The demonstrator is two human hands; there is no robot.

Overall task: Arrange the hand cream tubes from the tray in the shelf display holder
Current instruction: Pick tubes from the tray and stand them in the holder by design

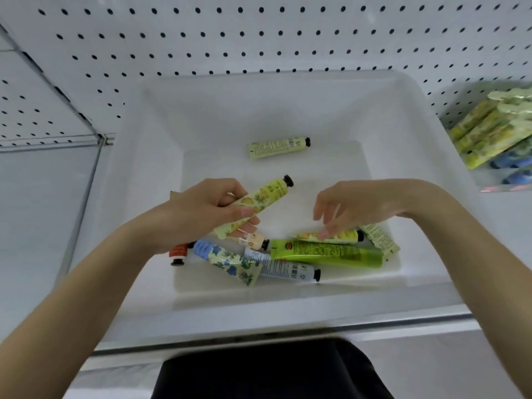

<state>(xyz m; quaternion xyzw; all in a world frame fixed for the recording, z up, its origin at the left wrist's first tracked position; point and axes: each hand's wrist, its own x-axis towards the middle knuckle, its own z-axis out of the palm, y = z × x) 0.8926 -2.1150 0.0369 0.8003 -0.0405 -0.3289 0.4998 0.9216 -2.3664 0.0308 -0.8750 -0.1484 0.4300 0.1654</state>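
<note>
A white tray (138,174) sits on the shelf with several hand cream tubes in it. My left hand (201,208) grips a yellow lemon-print tube (267,197), its black cap pointing up and right. My right hand (354,208) hovers over the pile with relaxed fingers, fingertips touching another yellow tube (342,236). Below it lie a bright green tube (325,252), a blue floral tube (227,262) and a pale blue tube (288,269). A lone pale yellow tube (277,147) lies further back. The clear display holder (498,136) at right holds yellow and blue tubes.
A white pegboard wall (259,33) rises behind the tray. A metal shelf divider (86,180) runs along the left. The shelf's front edge (288,335) is near my body, with dark clothing below it.
</note>
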